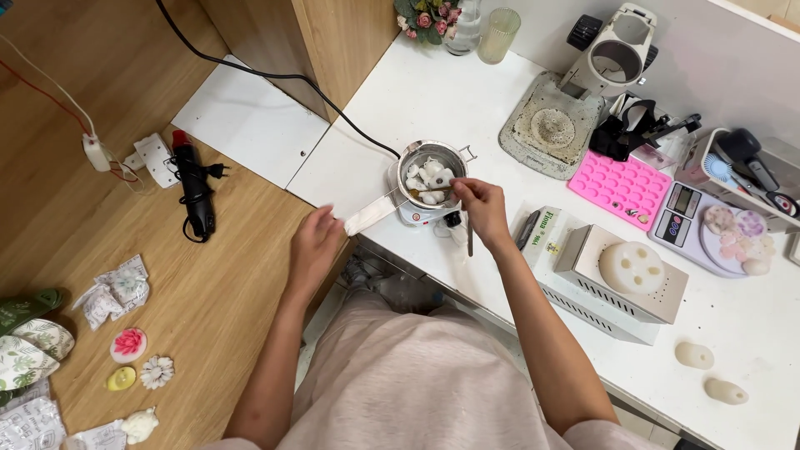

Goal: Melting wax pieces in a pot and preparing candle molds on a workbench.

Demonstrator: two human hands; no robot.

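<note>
A small metal pot (407,163) sits on a white heater base (415,217) at the front of the white table; white chunks (428,177) fill it. My right hand (481,208) is at the pot's right rim, pinching a thin spoon (427,192) whose tip lies among the chunks. My left hand (314,247) rests by the pot's long white handle (369,217), fingers loosely curled; whether it touches the handle is unclear. A black cable (275,76) runs from the pot to the back left.
Right of the pot: a white box with a round white moulded piece (632,267), a pink silicone mould (621,185), a digital scale (696,223), a microscope-like stand (612,52). Left on the wooden floor: a black heat tool (194,188), flower-shaped pieces (128,343), plastic bags (112,292).
</note>
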